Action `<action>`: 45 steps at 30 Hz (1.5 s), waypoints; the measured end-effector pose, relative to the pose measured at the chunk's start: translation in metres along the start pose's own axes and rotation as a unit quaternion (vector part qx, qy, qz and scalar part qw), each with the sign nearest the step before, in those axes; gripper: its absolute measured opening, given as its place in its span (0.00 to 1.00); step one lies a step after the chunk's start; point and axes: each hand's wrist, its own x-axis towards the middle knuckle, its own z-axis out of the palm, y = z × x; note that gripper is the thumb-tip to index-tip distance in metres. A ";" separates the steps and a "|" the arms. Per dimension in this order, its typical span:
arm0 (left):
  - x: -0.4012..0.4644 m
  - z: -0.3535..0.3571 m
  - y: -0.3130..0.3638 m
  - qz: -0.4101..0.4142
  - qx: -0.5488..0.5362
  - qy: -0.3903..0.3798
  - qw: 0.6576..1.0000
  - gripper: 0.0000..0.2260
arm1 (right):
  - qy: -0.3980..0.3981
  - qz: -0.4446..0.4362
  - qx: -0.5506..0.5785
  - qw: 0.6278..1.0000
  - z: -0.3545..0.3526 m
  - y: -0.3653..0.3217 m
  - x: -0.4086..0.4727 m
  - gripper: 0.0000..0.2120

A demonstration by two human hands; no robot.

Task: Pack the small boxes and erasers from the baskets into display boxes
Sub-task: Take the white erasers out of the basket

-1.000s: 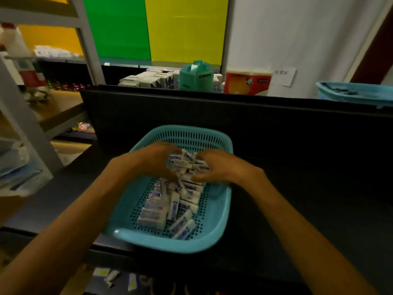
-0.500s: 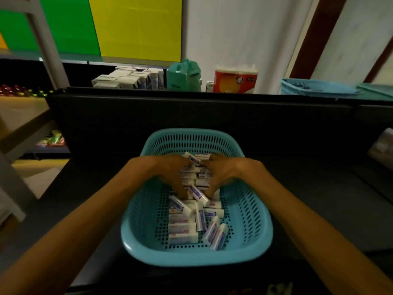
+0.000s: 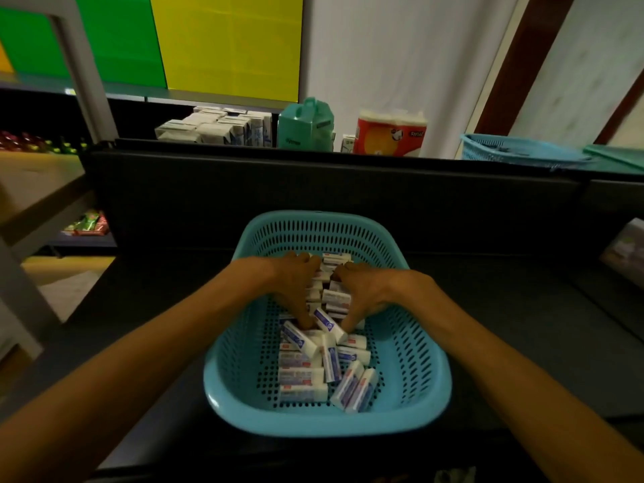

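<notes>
A light blue perforated basket (image 3: 411,406) stands on the dark counter in front of me. Several small white erasers (image 3: 303,376) with blue and red sleeves lie in a loose heap inside it. My left hand (image 3: 296,287) and my right hand (image 3: 366,291) are both down in the far half of the basket. They press in from either side on a stack of erasers (image 3: 336,298) between them, fingers curled around it. The fingertips are hidden among the erasers.
A black partition (image 3: 313,190) rises behind the basket. Beyond it stand stacked white boxes (image 3: 216,129), a teal container (image 3: 306,125), an orange-wrapped paper roll pack (image 3: 390,132) and a second blue basket (image 3: 519,151). A shelf frame (image 3: 83,68) stands on the left.
The view swung right, so the basket now sits centred. Both hands drew closer together and sank deeper around the stack of erasers.
</notes>
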 end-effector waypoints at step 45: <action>-0.001 0.004 -0.005 0.050 -0.066 0.016 0.996 0.37 | 0.037 -0.037 0.021 0.998 -0.007 -0.004 -0.005 0.30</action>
